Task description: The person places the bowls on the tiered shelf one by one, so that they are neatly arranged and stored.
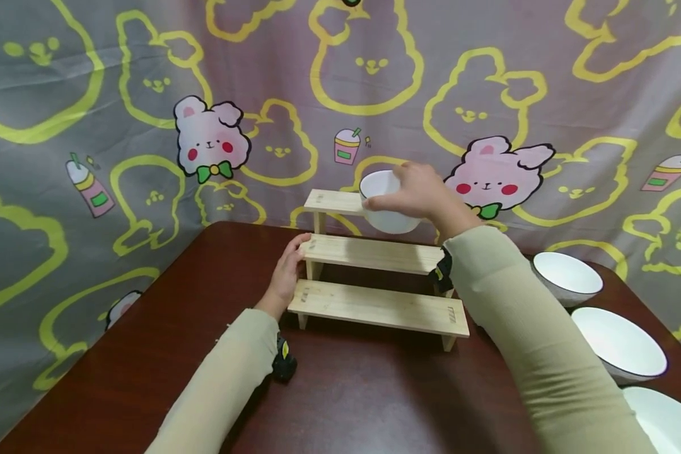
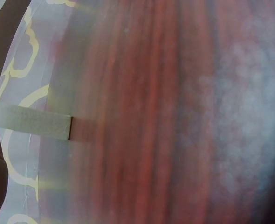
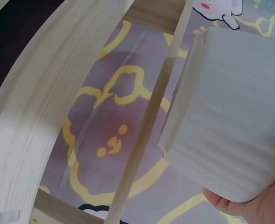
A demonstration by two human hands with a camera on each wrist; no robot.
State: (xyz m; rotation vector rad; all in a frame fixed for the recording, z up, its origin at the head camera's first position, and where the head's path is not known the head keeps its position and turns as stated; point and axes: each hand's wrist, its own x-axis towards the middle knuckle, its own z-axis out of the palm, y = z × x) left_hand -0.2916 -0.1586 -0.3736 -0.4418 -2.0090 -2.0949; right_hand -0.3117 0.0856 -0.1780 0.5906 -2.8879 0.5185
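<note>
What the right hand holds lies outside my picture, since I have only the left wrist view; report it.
Observer: The right hand grips a white bowl.
Operator: Understood. Now count any other bowls for me and say where they are.
Observer: The head view shows three more white bowls along the right side of the table, the nearest one partly cut off by the picture's edge.
</note>
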